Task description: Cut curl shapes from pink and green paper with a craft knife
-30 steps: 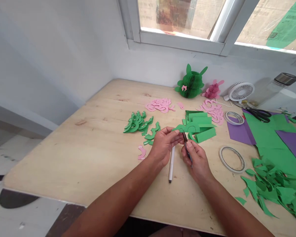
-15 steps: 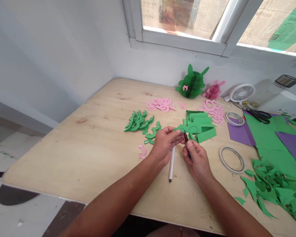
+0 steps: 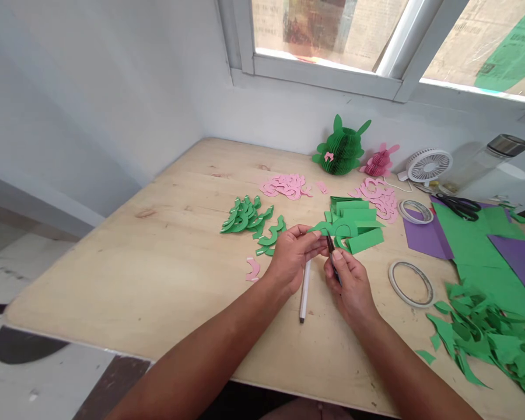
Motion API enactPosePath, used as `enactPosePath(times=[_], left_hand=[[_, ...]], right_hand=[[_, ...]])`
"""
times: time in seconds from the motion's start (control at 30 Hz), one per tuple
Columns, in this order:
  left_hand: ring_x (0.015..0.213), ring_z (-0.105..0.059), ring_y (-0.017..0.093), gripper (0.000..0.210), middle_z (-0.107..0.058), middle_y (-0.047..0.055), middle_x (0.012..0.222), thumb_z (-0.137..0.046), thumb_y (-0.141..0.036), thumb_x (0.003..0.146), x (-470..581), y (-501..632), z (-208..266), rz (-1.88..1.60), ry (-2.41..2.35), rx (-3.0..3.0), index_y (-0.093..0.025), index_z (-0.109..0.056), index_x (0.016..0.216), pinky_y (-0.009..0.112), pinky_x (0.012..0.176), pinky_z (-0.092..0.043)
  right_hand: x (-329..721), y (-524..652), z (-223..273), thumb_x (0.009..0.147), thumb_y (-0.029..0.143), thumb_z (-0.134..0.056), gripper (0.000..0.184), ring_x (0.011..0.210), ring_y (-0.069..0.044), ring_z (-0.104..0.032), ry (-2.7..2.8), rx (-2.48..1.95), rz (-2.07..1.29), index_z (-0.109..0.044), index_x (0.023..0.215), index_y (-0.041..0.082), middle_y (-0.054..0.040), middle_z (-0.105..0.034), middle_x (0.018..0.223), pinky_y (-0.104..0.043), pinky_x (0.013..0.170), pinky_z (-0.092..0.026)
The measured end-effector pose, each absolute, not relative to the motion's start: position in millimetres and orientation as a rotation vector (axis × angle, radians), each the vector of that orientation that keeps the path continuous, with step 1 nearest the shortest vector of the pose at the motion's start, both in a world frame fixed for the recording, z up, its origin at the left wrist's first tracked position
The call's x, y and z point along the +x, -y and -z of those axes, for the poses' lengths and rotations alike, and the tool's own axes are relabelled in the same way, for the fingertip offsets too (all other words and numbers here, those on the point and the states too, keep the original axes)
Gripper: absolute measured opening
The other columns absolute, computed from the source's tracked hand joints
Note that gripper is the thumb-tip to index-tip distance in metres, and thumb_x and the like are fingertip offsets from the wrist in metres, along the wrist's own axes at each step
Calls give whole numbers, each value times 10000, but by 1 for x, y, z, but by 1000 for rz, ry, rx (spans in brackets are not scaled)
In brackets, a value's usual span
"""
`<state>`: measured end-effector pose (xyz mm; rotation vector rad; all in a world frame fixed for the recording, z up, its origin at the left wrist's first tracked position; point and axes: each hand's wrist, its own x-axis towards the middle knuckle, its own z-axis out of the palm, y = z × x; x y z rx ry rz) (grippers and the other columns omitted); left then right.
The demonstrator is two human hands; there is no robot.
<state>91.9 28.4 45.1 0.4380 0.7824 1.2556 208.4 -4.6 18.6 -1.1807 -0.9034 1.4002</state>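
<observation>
Pinched in my left hand [image 3: 291, 256] is a piece of green paper [image 3: 318, 226] with a curved outline drawn on it. My right hand [image 3: 349, 280] is closed on small dark scissors [image 3: 331, 244], whose tip meets the paper's lower edge; its handles are mostly hidden by my fingers. Behind the paper lie folded green paper strips [image 3: 365, 238]. A white marker [image 3: 305, 294] rests on the table below my hands. Left of them are cut green curved pieces [image 3: 245, 216] with white tabs and one pink curved piece [image 3: 252, 268].
Pink cutouts [image 3: 286, 185] lie farther back, near a green honeycomb paper figure [image 3: 341, 151] and a pink one [image 3: 379, 160]. To the right are tape rolls [image 3: 391, 274], black scissors [image 3: 459, 205], a small fan [image 3: 429, 165], a glass bottle [image 3: 485, 160] and green scraps [image 3: 476, 332].
</observation>
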Motion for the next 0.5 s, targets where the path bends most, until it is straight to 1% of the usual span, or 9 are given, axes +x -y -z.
enactPosePath(times=[0.2, 0.37, 0.5], left_hand=[[796, -724, 224, 290, -713, 58, 710, -794, -217, 659, 92, -28, -45, -1255, -782, 449, -161, -525, 751, 307, 735, -540], [785, -724, 225, 275, -710, 52, 690, -785, -202, 653, 92, -28, -45, -1257, -781, 447, -162, -524, 731, 309, 735, -540], [773, -723, 217, 265, -714, 56, 694, -777, -197, 657, 92, -28, -45, -1253, -783, 450, -162, -525, 731, 306, 738, -541]], right_hand=[[208, 5, -18, 755, 579, -679, 386, 430, -75, -254, 919, -1192, -1388, -606, 803, 203, 42, -452, 562, -232, 394, -149], [208, 5, -18, 753, 566, -690, 381, 438, -71, -266, 905, -1185, -1387, -576, 750, 202, 37, -461, 571, -228, 399, -153], [208, 5, -18, 757, 555, -696, 374, 440, -68, -268, 891, -1182, -1392, -601, 785, 194, 38, -462, 573, -229, 405, -145]])
